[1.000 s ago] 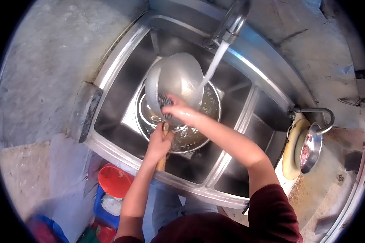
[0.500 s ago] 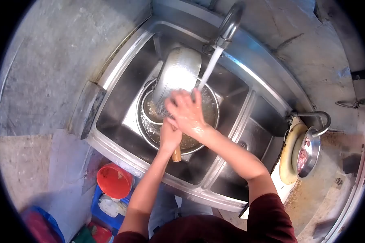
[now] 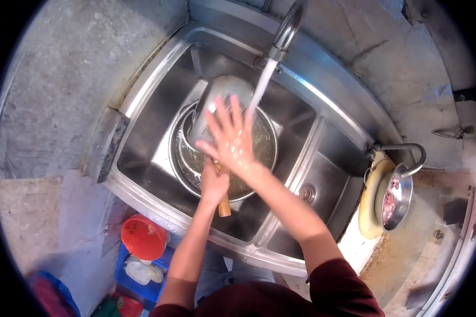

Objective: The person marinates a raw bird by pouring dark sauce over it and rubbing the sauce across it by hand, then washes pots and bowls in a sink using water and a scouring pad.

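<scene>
A metal pan [image 3: 226, 87] is tilted on its side over a wide round basin [image 3: 274, 142] of water in the large sink compartment. My left hand [image 3: 214, 182] is closed around the pan's wooden handle [image 3: 225, 206], whose end sticks out below the fist. Spread and wet, my right hand [image 3: 230, 138] is over the pan's outer side, its palm against or just above the metal; which of the two is unclear. Water runs from the faucet [image 3: 284, 39] beside the pan and my right fingertips.
Right of the sink divider [image 3: 288, 206] is a smaller compartment with a drain [image 3: 307, 193]. A metal bowl [image 3: 403, 203] with meat pieces stands beyond it, near a yellowish round board [image 3: 369, 211]. At the lower left are a red bucket [image 3: 143, 238] and a blue crate [image 3: 137, 287] holding dishes.
The pan has turned from showing its inside to showing its outside. My right hand has left the pan's inside, where a dark scrubber showed, and now lies spread over its outer side.
</scene>
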### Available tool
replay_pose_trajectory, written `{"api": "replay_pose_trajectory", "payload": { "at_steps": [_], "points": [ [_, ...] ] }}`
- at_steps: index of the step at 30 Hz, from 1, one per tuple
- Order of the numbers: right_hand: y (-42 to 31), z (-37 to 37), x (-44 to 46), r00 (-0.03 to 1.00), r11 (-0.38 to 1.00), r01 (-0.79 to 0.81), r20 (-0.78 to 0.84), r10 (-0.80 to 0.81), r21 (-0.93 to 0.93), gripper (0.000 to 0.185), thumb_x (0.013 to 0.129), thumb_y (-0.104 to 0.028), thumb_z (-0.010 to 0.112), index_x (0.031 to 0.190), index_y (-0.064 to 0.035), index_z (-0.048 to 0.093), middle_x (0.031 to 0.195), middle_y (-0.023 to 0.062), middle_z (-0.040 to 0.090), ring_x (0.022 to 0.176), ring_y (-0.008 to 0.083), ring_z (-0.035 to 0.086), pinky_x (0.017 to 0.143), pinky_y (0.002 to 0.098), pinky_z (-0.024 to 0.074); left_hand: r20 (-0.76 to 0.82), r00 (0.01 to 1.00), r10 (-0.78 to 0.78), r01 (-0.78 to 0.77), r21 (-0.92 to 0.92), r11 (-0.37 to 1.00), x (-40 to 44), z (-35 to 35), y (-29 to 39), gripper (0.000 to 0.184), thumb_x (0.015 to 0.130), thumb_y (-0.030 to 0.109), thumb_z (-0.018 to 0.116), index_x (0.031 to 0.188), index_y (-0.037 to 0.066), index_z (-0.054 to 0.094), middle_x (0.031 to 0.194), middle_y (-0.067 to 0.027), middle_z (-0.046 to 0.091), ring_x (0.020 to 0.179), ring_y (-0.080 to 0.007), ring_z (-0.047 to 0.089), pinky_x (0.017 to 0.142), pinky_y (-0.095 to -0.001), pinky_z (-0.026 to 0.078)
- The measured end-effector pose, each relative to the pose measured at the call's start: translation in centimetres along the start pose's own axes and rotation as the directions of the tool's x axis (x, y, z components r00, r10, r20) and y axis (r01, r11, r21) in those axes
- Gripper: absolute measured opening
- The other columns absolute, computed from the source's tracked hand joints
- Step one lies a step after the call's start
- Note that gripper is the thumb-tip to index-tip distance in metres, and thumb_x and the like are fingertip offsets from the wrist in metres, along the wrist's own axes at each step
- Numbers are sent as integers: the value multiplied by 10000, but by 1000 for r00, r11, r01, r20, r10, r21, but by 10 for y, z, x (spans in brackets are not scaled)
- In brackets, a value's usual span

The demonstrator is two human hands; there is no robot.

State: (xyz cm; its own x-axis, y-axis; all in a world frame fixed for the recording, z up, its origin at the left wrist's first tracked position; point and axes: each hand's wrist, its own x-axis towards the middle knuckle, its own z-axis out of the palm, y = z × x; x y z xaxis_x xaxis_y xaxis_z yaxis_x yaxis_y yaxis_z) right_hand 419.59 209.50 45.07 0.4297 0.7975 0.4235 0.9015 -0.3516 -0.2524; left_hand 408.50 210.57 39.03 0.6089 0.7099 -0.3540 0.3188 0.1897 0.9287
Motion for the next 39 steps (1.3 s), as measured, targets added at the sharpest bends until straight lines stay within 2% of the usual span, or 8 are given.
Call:
{"api": "replay_pose_trajectory", "payload": {
  "at_steps": [5,7,9,16,23,32,33,39],
  "points": [
    [22,18,4,924,902,375,11,-381,-214,408,745,-267,563,1098,-63,563,1320,124,396,1237,316,350,1000,476,285,31,995,-90,85,138,987,-18,-12,12,249,763,103,540,942,-48,457,711,-149,549,622,-226,545,595,-347,427],
    [60,31,43,969,916,151,238,-63,-372,325,770,-180,508,1050,-29,578,1179,126,527,1097,284,495,927,401,396,14,999,-37,33,200,979,-24,-12,6,243,760,104,544,929,-46,453,690,-157,540,613,-241,541,590,-356,421],
    [91,-1,73,870,878,-433,348,349,205,364,873,-275,445,1074,11,550,1106,184,554,1041,320,517,889,355,425,10,998,-67,65,144,987,-31,-13,-10,237,756,106,549,905,-44,442,670,-187,532,615,-294,543,598,-379,418],
    [10,2,21,950,887,304,38,-310,-347,382,703,-164,587,1057,-22,571,1158,124,538,1097,307,482,926,443,387,-34,999,-40,48,277,960,-23,-27,-5,224,760,94,541,912,-41,447,665,-176,533,593,-297,545,573,-373,421],
    [90,19,73,919,908,-15,363,-151,418,308,826,-218,503,1047,-25,596,1040,146,598,979,276,554,856,356,445,92,978,-186,179,80,981,-46,-42,-1,156,795,75,545,902,5,455,635,-27,475,487,-92,452,447,-250,376],
    [150,65,7,778,-93,-607,614,135,789,372,847,-319,472,1100,-61,560,1064,109,585,994,223,536,882,332,400,360,895,-261,341,-178,923,-50,-73,36,152,807,49,550,884,68,420,598,-10,449,398,-83,400,365,-225,318],
    [142,78,3,440,-587,-655,872,215,475,425,858,-369,434,1118,-49,537,1081,134,570,1027,241,518,912,400,381,360,875,-325,419,-227,879,-47,-71,40,141,800,64,533,872,95,416,565,8,407,375,-84,354,354,-217,283],
    [80,104,-36,340,-487,-675,819,462,555,425,903,-372,416,1081,0,518,926,143,595,788,267,591,737,375,476,426,804,-416,586,-448,675,11,-67,26,128,777,101,495,872,136,417,539,40,320,411,-65,306,362,-209,260]
  ]
}}
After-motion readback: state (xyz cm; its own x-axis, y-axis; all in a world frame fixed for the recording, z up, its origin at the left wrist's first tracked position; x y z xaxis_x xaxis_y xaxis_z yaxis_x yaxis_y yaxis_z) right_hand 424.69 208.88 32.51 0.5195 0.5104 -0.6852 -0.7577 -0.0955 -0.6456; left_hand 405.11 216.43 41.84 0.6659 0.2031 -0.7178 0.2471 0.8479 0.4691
